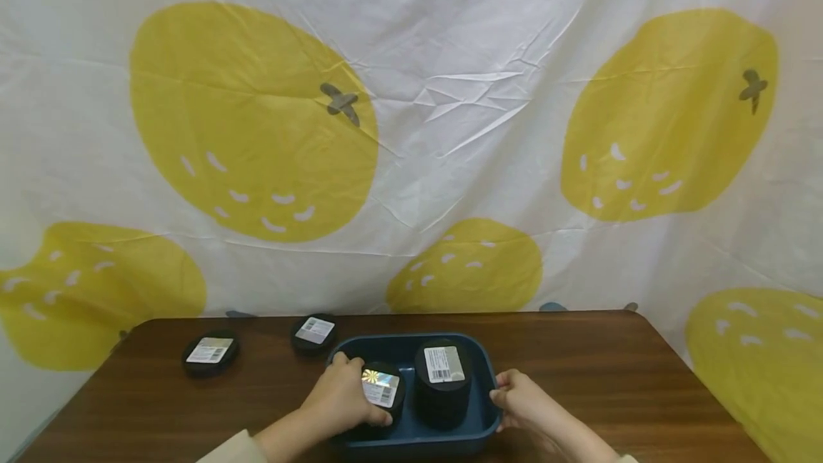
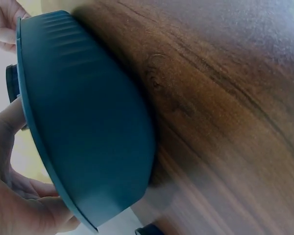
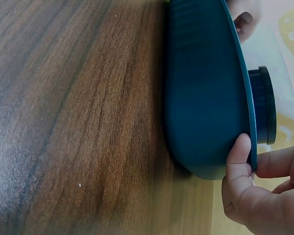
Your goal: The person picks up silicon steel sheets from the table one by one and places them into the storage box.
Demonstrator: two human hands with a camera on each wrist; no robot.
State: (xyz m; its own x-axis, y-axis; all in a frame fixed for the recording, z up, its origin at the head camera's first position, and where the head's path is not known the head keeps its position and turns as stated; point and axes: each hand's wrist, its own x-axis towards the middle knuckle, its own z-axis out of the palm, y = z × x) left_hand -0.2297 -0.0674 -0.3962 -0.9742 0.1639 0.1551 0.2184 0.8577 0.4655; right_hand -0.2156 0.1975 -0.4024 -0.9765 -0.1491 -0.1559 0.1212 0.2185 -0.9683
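Note:
A dark blue rectangular tray (image 1: 444,441) stands at the table's front. Inside it on the left is a black round container (image 1: 395,409) with a white label and a shiny gold sticker. My left hand (image 1: 341,395) reaches over the tray's left side and grips this container, thumb at the near side, fingers at the far side. To its right in the tray rises a taller black round stack (image 1: 444,402), labelled on top and standing above the rim. My right hand (image 1: 524,402) pinches the tray's right rim, with fingers outside the wall in the right wrist view.
Two flat black round containers with white labels lie on the brown wooden table (image 1: 579,349): one at the far left (image 1: 210,356), another (image 1: 313,334) just behind the tray's left corner. A white cloth (image 1: 450,163) printed with yellow fruit hangs behind the table.

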